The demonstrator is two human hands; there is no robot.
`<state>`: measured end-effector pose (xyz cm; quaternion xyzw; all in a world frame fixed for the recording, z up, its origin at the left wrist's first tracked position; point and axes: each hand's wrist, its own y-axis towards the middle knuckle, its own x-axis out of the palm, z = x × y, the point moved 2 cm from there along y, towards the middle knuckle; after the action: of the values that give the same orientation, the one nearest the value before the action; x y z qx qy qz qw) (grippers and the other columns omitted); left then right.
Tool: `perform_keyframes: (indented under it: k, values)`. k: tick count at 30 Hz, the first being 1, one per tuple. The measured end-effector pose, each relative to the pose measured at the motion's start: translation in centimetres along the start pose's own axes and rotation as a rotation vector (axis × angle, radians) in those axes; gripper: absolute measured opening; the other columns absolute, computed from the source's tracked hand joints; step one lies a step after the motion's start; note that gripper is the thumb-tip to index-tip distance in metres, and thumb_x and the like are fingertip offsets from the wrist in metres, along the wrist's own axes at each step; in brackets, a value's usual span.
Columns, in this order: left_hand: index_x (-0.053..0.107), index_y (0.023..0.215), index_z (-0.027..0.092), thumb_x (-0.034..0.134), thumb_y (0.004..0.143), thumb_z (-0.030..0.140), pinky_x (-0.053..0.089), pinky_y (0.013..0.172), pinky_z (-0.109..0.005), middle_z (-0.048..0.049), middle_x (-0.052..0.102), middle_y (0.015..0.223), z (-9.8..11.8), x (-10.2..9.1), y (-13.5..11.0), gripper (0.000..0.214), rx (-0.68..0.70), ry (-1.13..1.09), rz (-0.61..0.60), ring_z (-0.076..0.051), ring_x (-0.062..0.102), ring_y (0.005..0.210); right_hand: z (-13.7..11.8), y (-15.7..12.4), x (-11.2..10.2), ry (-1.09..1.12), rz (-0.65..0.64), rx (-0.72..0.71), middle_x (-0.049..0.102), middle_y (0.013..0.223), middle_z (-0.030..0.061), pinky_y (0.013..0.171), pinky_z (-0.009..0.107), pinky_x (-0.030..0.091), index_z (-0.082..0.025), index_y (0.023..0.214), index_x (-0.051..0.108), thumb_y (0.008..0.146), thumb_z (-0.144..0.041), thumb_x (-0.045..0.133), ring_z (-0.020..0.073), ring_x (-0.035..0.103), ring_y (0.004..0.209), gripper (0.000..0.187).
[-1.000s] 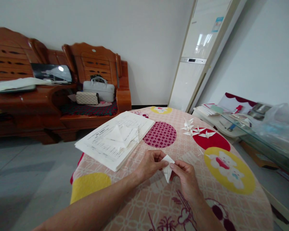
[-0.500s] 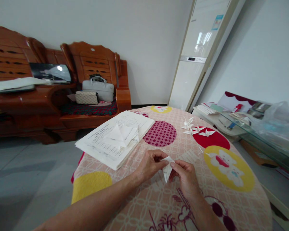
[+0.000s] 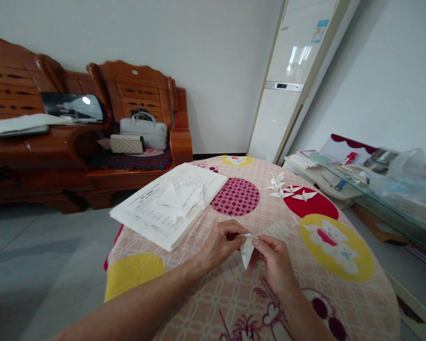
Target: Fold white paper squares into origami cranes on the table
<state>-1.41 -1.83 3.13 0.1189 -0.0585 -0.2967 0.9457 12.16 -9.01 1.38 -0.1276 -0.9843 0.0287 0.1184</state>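
Observation:
Between my hands is a small folded piece of white paper [image 3: 247,253], its narrow point hanging down toward me. My left hand [image 3: 222,241] pinches its upper left edge between thumb and fingers. On the other side my right hand [image 3: 272,255] grips the upper right edge, thumb on the near face and fingers behind. The far side of the paper is hidden. Several folded paper cranes [image 3: 282,189] stand in a group at the back right of the table. Folded paper sheets [image 3: 179,201] lie on a stack of printed papers [image 3: 145,208] to the left.
A patterned cloth covers the round table [image 3: 199,303]. Beyond it on the left stands a wooden chair [image 3: 138,90] with a grey bag [image 3: 145,132]. A tall white air conditioner [image 3: 280,104] is behind. A glass shelf [image 3: 386,199] holding clutter is at the right.
The top flap of the folded paper has tipped down and now shows as a thin edge. Both hands have stayed nearly in place, still pinching the paper.

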Motion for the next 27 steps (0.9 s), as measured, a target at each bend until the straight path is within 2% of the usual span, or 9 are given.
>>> perform_keyframes:
  k: [13, 21, 27]
  values:
    - [0.077, 0.079, 0.014, 0.068, 0.076, 0.022, 0.046, 0.064, -0.023, -0.0078, 0.066, 0.08, -0.3, -0.1, 0.0, 0.012, 0.06, 0.048, 0.008, -0.015, 0.062, 0.073, -0.1, -0.1, 0.0, -0.027, -0.05, -0.046, 0.064, 0.051, 0.0023, 0.043, 0.026, 0.045, -0.017, 0.063, 0.068, 0.077, -0.039, 0.066, 0.0152, 0.056, 0.043, 0.027]
    - [0.072, 0.074, 0.01, 0.072, 0.072, 0.024, 0.043, 0.057, -0.022, -0.0053, 0.064, 0.07, -0.8, 0.1, 0.1, 0.015, -0.049, 0.033, 0.015, -0.013, 0.058, 0.063, 0.2, -0.1, -0.1, -0.117, 0.005, -0.081, 0.06, 0.049, 0.0004, 0.045, 0.025, 0.044, -0.017, 0.059, 0.066, 0.078, -0.037, 0.066, 0.0152, 0.054, 0.044, 0.027]
    - [0.07, 0.075, 0.009, 0.071, 0.072, 0.027, 0.042, 0.053, -0.021, -0.0043, 0.064, 0.066, -1.0, 0.3, -0.1, 0.018, -0.131, 0.007, 0.042, -0.012, 0.057, 0.058, 0.3, 0.0, -0.3, -0.198, -0.009, -0.126, 0.061, 0.053, 0.0002, 0.047, 0.024, 0.044, -0.017, 0.061, 0.065, 0.081, -0.036, 0.064, 0.0147, 0.054, 0.048, 0.028]
